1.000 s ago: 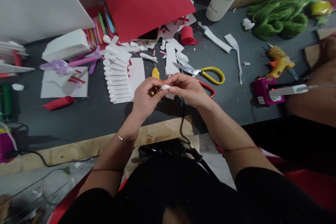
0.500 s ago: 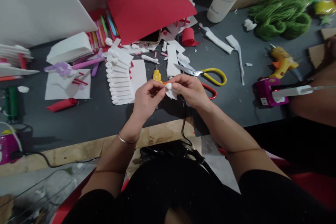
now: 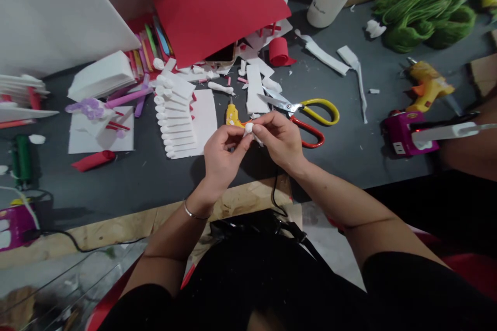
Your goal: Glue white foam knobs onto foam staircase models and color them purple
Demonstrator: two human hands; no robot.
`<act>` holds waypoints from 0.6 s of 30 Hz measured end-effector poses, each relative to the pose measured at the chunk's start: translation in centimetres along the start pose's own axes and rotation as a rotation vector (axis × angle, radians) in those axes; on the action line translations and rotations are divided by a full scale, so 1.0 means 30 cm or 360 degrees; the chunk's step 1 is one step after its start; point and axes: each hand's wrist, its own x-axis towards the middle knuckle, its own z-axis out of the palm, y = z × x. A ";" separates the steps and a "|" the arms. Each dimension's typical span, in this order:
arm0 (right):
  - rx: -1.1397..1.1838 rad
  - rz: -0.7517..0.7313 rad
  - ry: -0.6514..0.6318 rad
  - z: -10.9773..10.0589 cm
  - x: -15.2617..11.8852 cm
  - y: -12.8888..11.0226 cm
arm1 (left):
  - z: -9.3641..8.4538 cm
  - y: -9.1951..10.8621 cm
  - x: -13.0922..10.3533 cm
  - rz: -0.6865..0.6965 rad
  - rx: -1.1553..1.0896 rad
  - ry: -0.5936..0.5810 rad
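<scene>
A small roll of white foam or paper (image 3: 249, 128) is pinched between my left hand (image 3: 225, 151) and my right hand (image 3: 280, 140), thumbs and fingertips closed on it from both sides. Its lower part hangs behind my fingers and is mostly hidden. Just beyond my fingers lies a yellow glue gun (image 3: 232, 115), partly covered by my hands. Scissors (image 3: 297, 108) with one yellow and one red handle rest half open beside my right hand. Left of my left hand, several white rolled pieces (image 3: 174, 126) stand in a row on a white sheet (image 3: 205, 114).
A red sheet (image 3: 217, 18) covers things at the back, near a red roll (image 3: 278, 51). To the right are a white tumbler (image 3: 326, 0), green yarn (image 3: 427, 10), another yellow glue gun (image 3: 429, 85) and a purple power socket (image 3: 402, 134). A person's arm (image 3: 469, 145) is at the right edge.
Both hands stay together on the white roll, and its loose white end has been drawn in closer under my fingers. The view has shifted slightly.
</scene>
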 end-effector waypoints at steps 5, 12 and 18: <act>0.0011 0.0087 -0.0184 -0.009 0.012 0.000 | -0.017 -0.007 0.012 0.0157 0.0164 0.0061; -0.0093 -0.0035 -0.0096 -0.013 0.006 -0.005 | -0.022 -0.002 0.019 0.0114 0.0200 -0.0014; -0.0187 -0.0157 0.0034 -0.008 -0.003 -0.003 | 0.000 0.001 0.006 -0.0196 -0.0245 -0.0112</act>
